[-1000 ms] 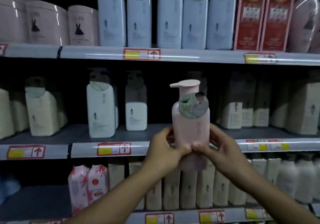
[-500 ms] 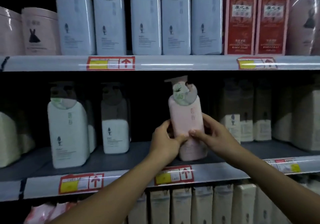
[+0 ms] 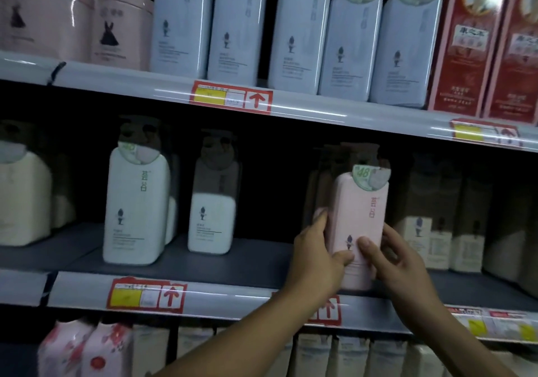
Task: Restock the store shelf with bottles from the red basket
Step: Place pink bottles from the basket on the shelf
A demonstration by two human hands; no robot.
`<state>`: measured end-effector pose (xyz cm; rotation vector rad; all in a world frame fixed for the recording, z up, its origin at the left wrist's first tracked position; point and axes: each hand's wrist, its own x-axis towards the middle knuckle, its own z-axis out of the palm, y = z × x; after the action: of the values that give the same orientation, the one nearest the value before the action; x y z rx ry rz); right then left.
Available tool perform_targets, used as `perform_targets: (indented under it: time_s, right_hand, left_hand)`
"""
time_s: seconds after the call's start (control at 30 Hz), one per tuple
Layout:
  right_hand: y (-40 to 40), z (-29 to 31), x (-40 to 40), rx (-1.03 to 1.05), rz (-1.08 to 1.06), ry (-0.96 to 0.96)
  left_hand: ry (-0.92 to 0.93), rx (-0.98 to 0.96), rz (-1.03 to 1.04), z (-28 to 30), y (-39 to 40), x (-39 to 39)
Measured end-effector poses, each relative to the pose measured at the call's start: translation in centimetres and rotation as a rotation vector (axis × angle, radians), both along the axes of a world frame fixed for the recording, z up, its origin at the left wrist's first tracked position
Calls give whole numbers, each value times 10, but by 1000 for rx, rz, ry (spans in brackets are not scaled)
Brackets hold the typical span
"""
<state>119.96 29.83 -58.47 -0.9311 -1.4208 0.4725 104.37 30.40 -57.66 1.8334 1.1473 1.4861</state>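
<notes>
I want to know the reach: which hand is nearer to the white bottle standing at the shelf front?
Left. The left hand grips the pink bottle on the side facing the white bottle; the right hand grips its far side.

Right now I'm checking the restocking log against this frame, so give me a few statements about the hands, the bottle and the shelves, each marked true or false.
1. Both hands hold the pink bottle. True: the left hand and the right hand grip its lower part.
2. The pink bottle is at the top shelf. False: it is at the middle shelf.
3. The pale blue bottles stand on the shelf above. True.
4. The red boxes are left of the pale blue bottles. False: they are to their right.
</notes>
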Motion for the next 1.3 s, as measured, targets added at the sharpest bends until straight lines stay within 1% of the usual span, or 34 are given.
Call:
perform_targets:
  time_s: [0.13, 0.4, 0.5, 0.6, 0.67, 0.73, 0.83, 0.97, 1.13, 1.2, 1.23, 1.3]
  right_hand:
    - [-1, -1, -4, -11, 14, 16]
    - [1, 2, -8, -69, -28, -78]
    - [-9, 4, -10, -111, -52, -65]
    - [-31, 3, -18, -33, -265, -68]
    - [-51, 2, -31, 44, -326, -76]
    - [-73, -1, -51, 93, -306, -92]
    - [-107, -16, -85, 93, -224, -127]
    - [-152, -59, -124, 34, -117, -181]
    - [-194, -150, -154, -208, 63, -375]
    - [-204, -189, -163, -318, 132, -443]
    - [-208, -210, -167, -352, 151, -512]
    - [-212, -252, -171, -380, 190, -711]
  left_hand:
    - [-4, -10, 19, -1, 3, -1]
    - [9, -12, 47, -1, 4, -1]
    - [1, -25, 30, -3, -4, -4]
    - [-7, -10, 31, 0, -21, -14]
    - [-28, 13, 58, 5, -37, -25]
    - [-39, 39, 59, 8, -56, -37]
    - [-19, 45, 47, -2, -91, -60]
    - [40, 22, 56, -43, -137, -106]
    - [160, -165, 124, -141, -197, -181]
    - [181, -285, 170, -185, -220, -207]
    - [178, -360, 187, -207, -230, -219]
    - [196, -473, 204, -248, -242, -241]
